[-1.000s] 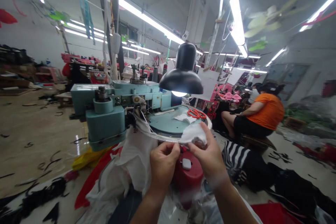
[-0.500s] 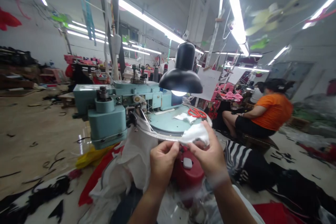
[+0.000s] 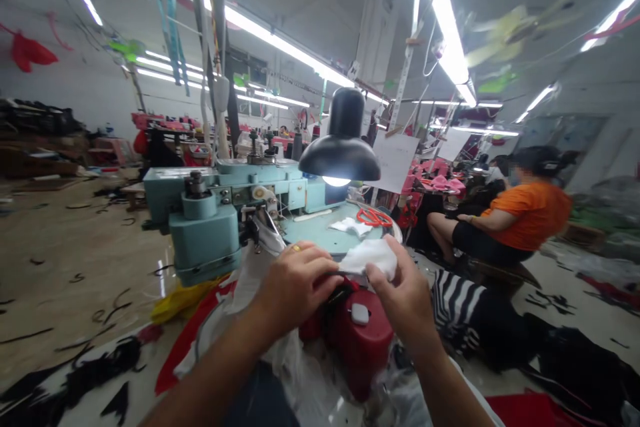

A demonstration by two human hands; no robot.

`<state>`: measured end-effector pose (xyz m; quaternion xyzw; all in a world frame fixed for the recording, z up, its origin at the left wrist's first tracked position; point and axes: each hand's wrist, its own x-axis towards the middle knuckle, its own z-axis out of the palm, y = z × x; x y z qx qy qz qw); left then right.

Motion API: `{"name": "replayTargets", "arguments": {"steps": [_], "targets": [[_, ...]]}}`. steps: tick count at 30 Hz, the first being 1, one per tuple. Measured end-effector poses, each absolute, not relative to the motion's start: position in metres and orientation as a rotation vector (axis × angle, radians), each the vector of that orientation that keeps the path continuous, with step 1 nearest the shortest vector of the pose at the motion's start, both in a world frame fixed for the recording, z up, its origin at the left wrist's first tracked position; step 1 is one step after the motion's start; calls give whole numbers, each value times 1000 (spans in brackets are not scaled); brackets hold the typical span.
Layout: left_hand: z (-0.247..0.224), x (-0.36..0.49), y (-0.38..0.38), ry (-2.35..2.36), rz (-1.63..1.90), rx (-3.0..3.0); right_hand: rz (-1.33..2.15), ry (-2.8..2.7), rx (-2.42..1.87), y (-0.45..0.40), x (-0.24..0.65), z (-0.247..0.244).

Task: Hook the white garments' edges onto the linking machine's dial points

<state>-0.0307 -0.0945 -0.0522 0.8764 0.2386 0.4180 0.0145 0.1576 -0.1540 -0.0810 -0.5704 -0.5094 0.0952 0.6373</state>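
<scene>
Just above and between the hands lies a bunched piece of white fabric (image 3: 369, 259), its long axis running roughly from 9 o'clock to 3 o'clock and narrowing toward the left. The right hand (image 3: 406, 300) is the nearer one: it is closed to a pinch, its fingers (image 3: 383, 273) pressed against the fabric's right end. The left hand (image 3: 296, 285), with a gold ring on one finger, is curled and half closed, its fingertips at the fabric's left tip; whether it has hold of the cloth cannot be told from this view. At 6 o'clock, directly under the hands, stands a red cylindrical container (image 3: 363, 340) with a small white tag (image 3: 359, 313) on its side; its contents are hidden. Clear plastic sheeting (image 3: 325, 383) bunches around its foot. At 10 o'clock, a white garment (image 3: 257, 273) rises toward the head of a teal sewing machine (image 3: 205, 233). At 12 o'clock, the machine's round plate (image 3: 320, 235) carries red-handled scissors (image 3: 371, 217) and a white fabric scrap (image 3: 351, 227), well apart from the hands, under a black lamp (image 3: 340, 153). At 3 o'clock, a striped black-and-white garment (image 3: 457, 310) lies just beyond the right hand, and past it a co-worker in an orange shirt (image 3: 535, 217) sits facing away to the right.
</scene>
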Motion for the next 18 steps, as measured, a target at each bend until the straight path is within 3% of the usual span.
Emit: {"name": "replayTargets", "arguments": {"steps": [3, 5, 7, 14, 18], "targets": [[-14, -27, -65, 635, 771, 2485, -351, -1343, -1311, -158, 157, -82], [3, -19, -47, 521, 586, 2421, -511, -1428, -1199, -158, 156, -81], [10, -12, -36, 450, 479, 2390, -448, -1441, -1152, -157, 156, -80], [0, -13, -35, 400, 494, 2369, 258, -1138, -1165, -166, 159, -74], [-3, -12, -35, 373, 510, 2374, 329, -1090, -1139, -169, 161, -83]]}}
